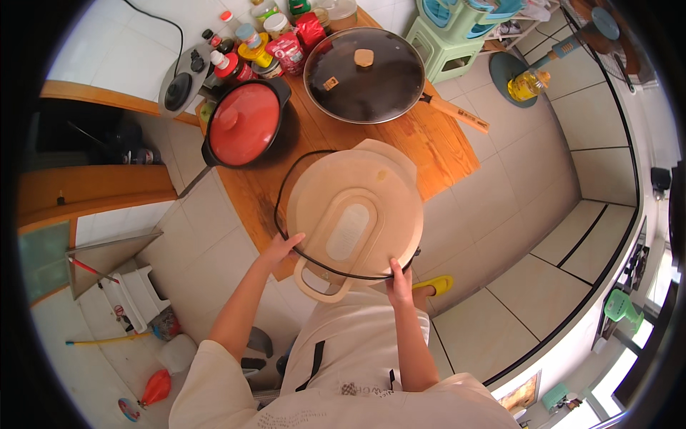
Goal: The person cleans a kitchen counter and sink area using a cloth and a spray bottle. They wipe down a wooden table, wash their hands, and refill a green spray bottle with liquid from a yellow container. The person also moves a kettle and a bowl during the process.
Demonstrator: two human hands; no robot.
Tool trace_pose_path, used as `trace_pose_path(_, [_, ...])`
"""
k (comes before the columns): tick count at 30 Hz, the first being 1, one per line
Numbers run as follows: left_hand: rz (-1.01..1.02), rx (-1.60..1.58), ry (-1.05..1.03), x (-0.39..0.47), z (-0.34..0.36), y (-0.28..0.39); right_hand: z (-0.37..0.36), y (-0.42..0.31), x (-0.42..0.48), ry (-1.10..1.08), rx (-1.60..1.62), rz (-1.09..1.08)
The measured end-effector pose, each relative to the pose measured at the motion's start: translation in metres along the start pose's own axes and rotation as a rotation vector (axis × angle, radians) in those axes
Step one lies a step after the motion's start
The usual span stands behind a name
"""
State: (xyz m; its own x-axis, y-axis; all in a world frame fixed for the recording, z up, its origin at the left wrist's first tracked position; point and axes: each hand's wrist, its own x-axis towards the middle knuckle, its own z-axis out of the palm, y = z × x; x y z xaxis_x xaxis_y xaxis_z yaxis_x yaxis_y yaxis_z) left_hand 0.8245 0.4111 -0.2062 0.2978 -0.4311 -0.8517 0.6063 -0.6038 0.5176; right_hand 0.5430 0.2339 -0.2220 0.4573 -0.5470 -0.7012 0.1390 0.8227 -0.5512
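Observation:
A round beige electric griddle [396,214] with a loop handle is held at its near edge, over the front of the wooden table [450,150]. My left hand [281,249] grips its left rim, the thumb on top. On the near right rim my right hand [399,281] does the same, beside a small black part at the edge. A black power cord [277,198] loops around the left side and crosses the lid near both hands. The fingers beneath the appliance are hidden.
Behind the griddle sit a black pot with a red lid [244,126] and a glass-lidded pan [364,80], its wooden handle [460,113] jutting past the table edge. Bottles and red packets [289,51] crowd the back. Tiled cabinets [509,305] run along the right.

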Motion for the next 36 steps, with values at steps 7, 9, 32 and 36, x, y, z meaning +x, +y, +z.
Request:
trace_pose_path(7, [-0.106, 0.054, -0.001, 0.040, -0.060, 0.025, 0.035, 0.045, 0.011, -0.064, 0.006, 0.247])
trace_pose_path(9, [-0.039, 0.009, 0.060, 0.042, -0.058, 0.033, 0.047, 0.058, 0.013, -0.061, -0.037, 0.301])
trace_pose_path(32, [0.714, 1.000, 0.923, -0.042, 0.127, -0.016, 0.008, 0.045, 0.043, 0.349, 0.306, 0.360])
trace_pose_path(36, [0.765, 1.402, 0.699, -0.059, 0.156, -0.016, 0.043, 0.010, -0.003, 0.564, -0.356, -0.292])
